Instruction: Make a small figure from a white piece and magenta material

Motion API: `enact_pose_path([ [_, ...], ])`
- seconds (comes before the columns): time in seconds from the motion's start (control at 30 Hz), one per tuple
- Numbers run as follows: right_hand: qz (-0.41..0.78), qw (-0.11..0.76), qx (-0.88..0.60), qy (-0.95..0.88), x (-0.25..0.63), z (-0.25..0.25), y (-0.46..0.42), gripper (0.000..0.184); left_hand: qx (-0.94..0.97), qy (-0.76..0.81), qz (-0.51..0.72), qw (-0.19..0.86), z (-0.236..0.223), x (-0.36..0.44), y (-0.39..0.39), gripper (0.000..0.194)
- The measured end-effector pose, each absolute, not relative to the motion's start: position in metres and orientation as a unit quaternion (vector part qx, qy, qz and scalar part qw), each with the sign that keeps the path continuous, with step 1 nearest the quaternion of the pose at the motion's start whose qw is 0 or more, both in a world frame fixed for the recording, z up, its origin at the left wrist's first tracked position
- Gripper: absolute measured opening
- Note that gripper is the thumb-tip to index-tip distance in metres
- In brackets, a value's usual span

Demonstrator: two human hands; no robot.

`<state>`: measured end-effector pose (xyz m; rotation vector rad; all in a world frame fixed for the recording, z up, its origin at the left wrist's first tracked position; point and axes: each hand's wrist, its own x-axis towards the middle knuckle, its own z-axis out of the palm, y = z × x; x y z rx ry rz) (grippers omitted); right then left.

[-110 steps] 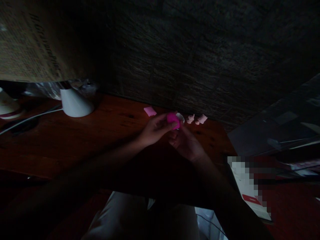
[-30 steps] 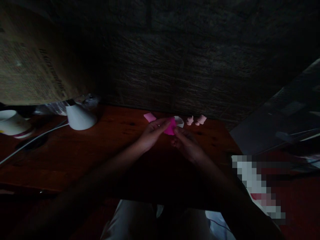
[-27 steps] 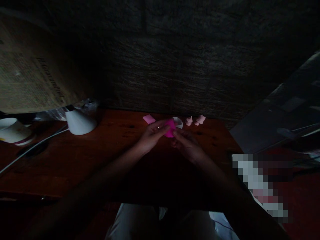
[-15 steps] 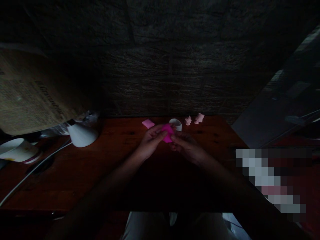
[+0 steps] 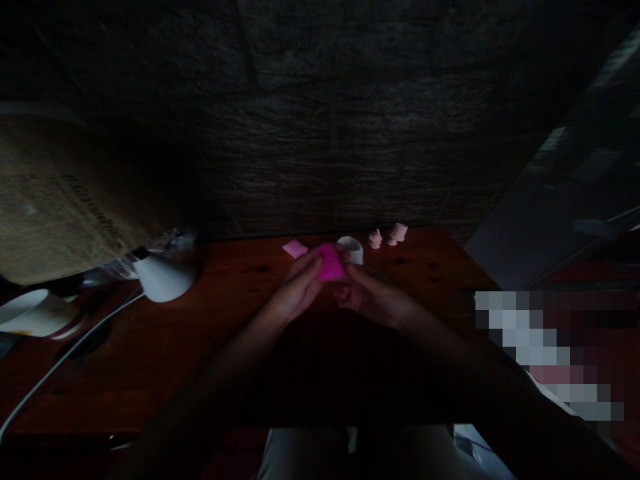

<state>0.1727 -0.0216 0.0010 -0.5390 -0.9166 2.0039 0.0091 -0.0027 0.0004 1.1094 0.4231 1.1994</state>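
My left hand [image 5: 301, 288] pinches the bright pink piece [image 5: 330, 262] between thumb and fingers; my right hand [image 5: 373, 293] has its fingertips at the piece's right edge. Just behind it stands the white cup [image 5: 353, 249], blocking the way toward the wall [image 5: 320, 140]. The pink square [image 5: 295, 249] lies behind my left hand, two pale figures [image 5: 375, 239] right of the cup. Bare wood opens leftward on the table [image 5: 225, 307], up to the white cone [image 5: 164, 279] and its cable [image 5: 75, 345].
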Motion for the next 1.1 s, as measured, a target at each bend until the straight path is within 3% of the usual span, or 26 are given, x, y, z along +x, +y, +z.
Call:
enact_pose_path([
  [0.3, 0.747, 0.468, -0.276, -0.382, 0.172, 0.008, -0.018, 0.043, 0.467, 0.244, 0.572, 0.628, -0.005, 0.008, 0.004, 0.031],
  [1.1, 0.613, 0.506, -0.332, -0.508, 0.172, 0.003, -0.018, 0.031, 0.543, 0.267, 0.565, 0.560, -0.008, 0.010, 0.004, 0.037],
])
